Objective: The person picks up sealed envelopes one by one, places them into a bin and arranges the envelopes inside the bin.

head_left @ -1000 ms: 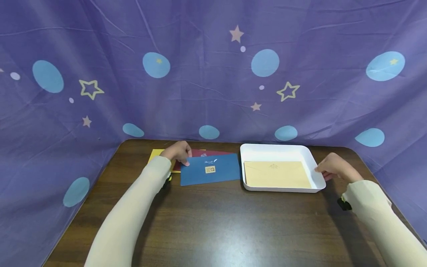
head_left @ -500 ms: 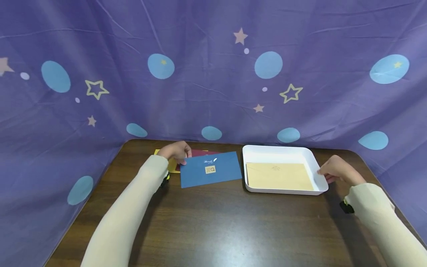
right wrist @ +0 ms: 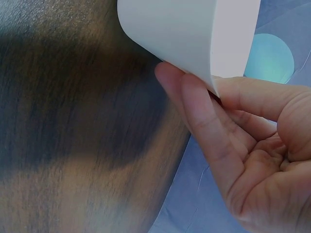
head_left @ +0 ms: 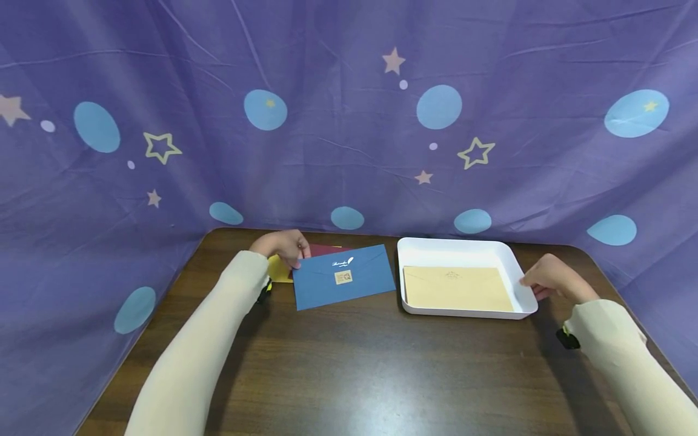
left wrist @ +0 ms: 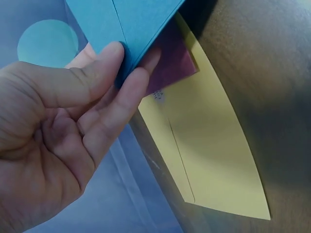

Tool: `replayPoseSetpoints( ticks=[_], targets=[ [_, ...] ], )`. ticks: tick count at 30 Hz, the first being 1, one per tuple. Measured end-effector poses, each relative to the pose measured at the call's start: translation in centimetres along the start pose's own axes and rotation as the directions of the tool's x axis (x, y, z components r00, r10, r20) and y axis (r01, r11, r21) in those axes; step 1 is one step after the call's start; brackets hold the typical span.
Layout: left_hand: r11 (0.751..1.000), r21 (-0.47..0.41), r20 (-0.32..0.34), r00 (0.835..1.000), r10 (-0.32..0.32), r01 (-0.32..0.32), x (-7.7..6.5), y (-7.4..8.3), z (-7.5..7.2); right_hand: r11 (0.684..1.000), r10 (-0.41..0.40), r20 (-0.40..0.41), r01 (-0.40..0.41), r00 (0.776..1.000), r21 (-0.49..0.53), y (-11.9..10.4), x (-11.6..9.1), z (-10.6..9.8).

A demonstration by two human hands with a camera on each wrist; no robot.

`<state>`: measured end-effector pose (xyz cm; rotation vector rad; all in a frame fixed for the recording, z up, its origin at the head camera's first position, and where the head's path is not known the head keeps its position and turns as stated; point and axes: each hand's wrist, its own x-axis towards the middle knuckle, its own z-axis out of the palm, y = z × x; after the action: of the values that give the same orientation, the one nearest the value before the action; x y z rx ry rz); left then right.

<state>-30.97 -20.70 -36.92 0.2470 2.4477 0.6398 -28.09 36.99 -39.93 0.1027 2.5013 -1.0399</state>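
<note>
My left hand (head_left: 283,245) pinches the upper left corner of a blue envelope (head_left: 349,287), thumb on top and fingers beneath. In the left wrist view that corner of the blue envelope (left wrist: 126,24) is raised above a dark red envelope (left wrist: 170,65) and a yellow envelope (left wrist: 209,136). My right hand (head_left: 553,278) grips the right wall of a white tray (head_left: 452,244), with the thumb inside and fingers outside, as the right wrist view of the tray (right wrist: 170,34) shows. A cream envelope (head_left: 458,289) lies flat inside the tray.
Beneath everything is a dark brown wooden table (head_left: 338,363). A purple curtain (head_left: 349,121) with stars and blue spots hangs along its back and sides. The blue envelope's right end lies close to the tray's left wall.
My left hand has moved slightly left with the blue envelope's corner, and the envelope has tilted a little, its right end higher. My right hand stays on the tray. The head view has shifted slightly.
</note>
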Motion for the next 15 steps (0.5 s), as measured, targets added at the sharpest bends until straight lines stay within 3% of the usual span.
replayPoseSetpoints(
  ticks=[15],
  targets=[
    [0.996,-0.088,0.002,1.000,0.021,-0.021,-1.5,0.2,-1.3,1.000,0.001,0.003,-0.001,1.000,-0.003,0.3,0.3,-0.2]
  ],
)
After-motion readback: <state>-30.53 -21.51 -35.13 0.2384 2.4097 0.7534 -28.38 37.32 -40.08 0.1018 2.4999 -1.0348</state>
